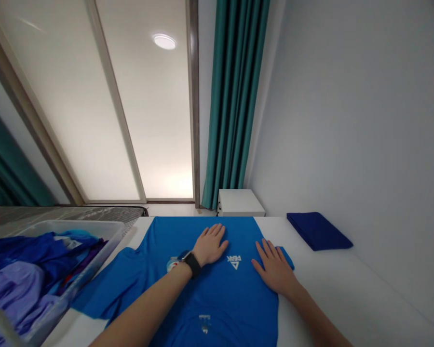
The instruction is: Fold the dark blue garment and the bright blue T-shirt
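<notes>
A blue T-shirt (pixel 238 303) lies spread on the white table (pixel 329 294), its neckline toward me and a white logo on its chest. One sleeve extends to the left; on the right, part of the other sleeve shows beyond my fingers. My left hand (pixel 210 245), with a black watch on the wrist, rests flat on the shirt left of the logo. To the right of the logo, my right hand (pixel 274 267) lies with fingers spread over the shirt's right edge. Neither hand grips anything.
At the left stands a clear plastic bin (pixel 112 231) holding blue and purple clothes (pixel 18 289). A folded dark blue cloth (pixel 318 231) lies on the table at the right, near the wall. Beyond the far edge are a white cabinet (pixel 240 202) and a green curtain (pixel 235 106).
</notes>
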A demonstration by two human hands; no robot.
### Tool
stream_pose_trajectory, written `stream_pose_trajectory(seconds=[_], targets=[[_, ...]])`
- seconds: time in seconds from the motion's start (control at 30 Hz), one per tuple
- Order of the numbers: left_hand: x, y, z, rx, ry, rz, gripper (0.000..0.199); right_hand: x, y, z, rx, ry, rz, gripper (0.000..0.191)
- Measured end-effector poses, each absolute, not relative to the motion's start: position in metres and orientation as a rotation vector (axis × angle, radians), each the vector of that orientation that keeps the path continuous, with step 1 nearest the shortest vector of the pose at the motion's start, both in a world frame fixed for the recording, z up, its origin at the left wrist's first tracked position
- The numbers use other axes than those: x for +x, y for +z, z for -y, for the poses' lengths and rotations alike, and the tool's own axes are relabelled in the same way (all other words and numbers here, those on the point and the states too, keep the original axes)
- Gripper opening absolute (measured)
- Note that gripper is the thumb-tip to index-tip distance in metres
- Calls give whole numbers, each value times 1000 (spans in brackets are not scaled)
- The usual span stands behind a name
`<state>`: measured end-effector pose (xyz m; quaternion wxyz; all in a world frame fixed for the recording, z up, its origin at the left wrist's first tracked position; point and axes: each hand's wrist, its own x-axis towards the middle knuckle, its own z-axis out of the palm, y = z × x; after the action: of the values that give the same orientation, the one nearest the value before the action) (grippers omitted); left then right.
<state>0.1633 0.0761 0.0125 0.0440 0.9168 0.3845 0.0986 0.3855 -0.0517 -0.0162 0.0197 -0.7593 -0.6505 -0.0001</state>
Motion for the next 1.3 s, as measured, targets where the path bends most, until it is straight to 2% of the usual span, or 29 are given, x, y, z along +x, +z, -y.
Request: stream_pose_trajectory(seconds=[0.13, 0.33, 0.6, 0.77, 0.93, 1.13, 1.3], targets=[[208, 5, -37, 2874, 334, -904, 58, 385, -16, 52, -2326, -13, 2009, 70], [216, -5, -28, 2891, 349, -895, 55, 390, -15, 52, -2270, 37, 1996, 67], [215, 0, -27, 2874, 379, -862, 52, 452, -18, 51, -2166, 29, 1804, 47], [217, 19, -11, 2867, 461, -594, 36, 468, -24, 50, -2065, 33, 1755, 29], [229, 35, 27, 2856, 367, -478, 22, 460, -19, 46, -1931, 25, 1657, 9], [237, 29, 52, 2784, 379, -657, 33, 447, 0, 44, -1633, 407, 1291, 17], [238, 23, 53, 2741, 395, -680, 8, 442, 10, 46, -1580, 384, 1236, 31]])
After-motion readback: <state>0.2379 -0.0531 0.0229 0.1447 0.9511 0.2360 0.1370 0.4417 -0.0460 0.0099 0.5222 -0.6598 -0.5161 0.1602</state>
